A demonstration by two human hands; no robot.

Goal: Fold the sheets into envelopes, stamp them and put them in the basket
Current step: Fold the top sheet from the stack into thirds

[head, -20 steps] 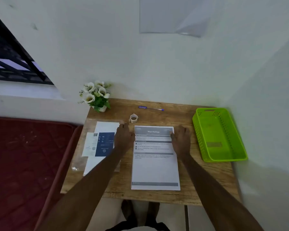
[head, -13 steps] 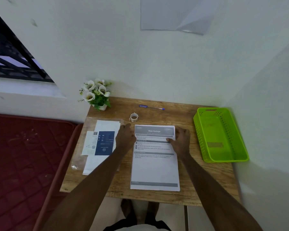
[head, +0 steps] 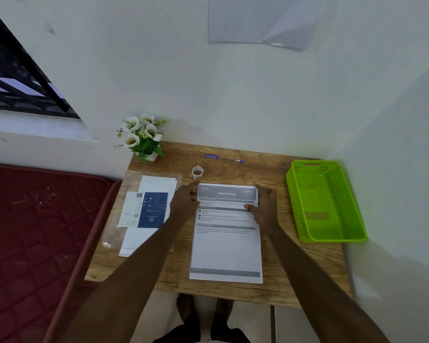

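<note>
Both arms reach forward over the wooden surface (head: 270, 174). The left hand (head: 183, 201) and right hand (head: 265, 206) pinch the top corners of the printed sheet (head: 227, 246), fingers curled on its edges.

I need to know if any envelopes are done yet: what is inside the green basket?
The green perforated plastic basket shows only its bare floor; no envelopes. Its near wall hides a thin strip.

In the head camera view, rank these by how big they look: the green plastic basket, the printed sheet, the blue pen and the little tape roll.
Largest to smallest, as they look:
1. White printed sheet and green plastic basket: too close to rank.
2. Blue pen.
3. Small roll of tape.
</note>
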